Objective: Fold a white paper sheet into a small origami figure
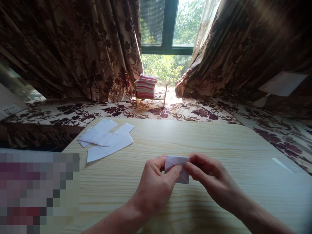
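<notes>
A small square of folded white paper [184, 177] is held up over the wooden table between both hands, with crease lines on its face. My left hand [156, 182] grips its left side, the thumb pressed across the front and the fingers behind. At the upper right edge, my right hand [209, 172] pinches the paper between thumb and fingers. The back of the folded paper is hidden from me.
Several loose white paper sheets [109, 143] overlap at the table's far left. Behind the pale wooden table [195, 136], a small rack [165, 96] with a stack of striped cloths [146, 86] stands on a floral-covered ledge below the window. A lamp [282, 84] is at right.
</notes>
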Motion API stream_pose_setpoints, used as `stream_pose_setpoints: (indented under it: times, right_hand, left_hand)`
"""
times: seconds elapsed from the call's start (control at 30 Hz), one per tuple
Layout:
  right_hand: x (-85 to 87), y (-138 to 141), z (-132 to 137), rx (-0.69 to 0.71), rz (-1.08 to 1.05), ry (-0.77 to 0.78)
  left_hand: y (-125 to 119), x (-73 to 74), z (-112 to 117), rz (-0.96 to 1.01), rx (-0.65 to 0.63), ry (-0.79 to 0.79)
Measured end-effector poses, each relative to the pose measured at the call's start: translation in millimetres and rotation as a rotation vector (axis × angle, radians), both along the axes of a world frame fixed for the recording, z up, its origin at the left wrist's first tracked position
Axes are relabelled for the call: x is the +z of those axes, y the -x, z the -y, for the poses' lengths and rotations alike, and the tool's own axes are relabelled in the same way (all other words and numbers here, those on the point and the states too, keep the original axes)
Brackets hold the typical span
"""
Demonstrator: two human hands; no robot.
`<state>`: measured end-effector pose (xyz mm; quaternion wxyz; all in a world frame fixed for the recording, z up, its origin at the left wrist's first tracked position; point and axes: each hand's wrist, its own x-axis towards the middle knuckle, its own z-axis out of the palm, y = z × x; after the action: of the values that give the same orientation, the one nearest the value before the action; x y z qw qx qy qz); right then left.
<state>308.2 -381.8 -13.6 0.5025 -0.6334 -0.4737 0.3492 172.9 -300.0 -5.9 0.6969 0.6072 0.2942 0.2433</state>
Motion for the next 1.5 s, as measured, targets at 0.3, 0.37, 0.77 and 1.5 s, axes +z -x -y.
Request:
stream_pose_setpoints:
  times: [0.3,0.37,0.77,1.5]
  right_hand:
    - [-1.7,-2,-3,-0.060,0.071,-0.040]
    - [1.1,-7,-1,-0.093,0.249,-0.158]
    - [8.4,-8,0,0.097,0.492,-0.408]
    - [8.0,-16,3,0.148,0.873,-0.516]
  left_hand:
    - [0,1.7,-5,0.031,-0.015,0.112]
    - [0,2.1,-6,-0.025,-0.028,0.086]
    - [6,3.7,-4,-0.094,-0.251,0.024]
    - [2,1.0,-6,-0.084,-0.128,0.191]
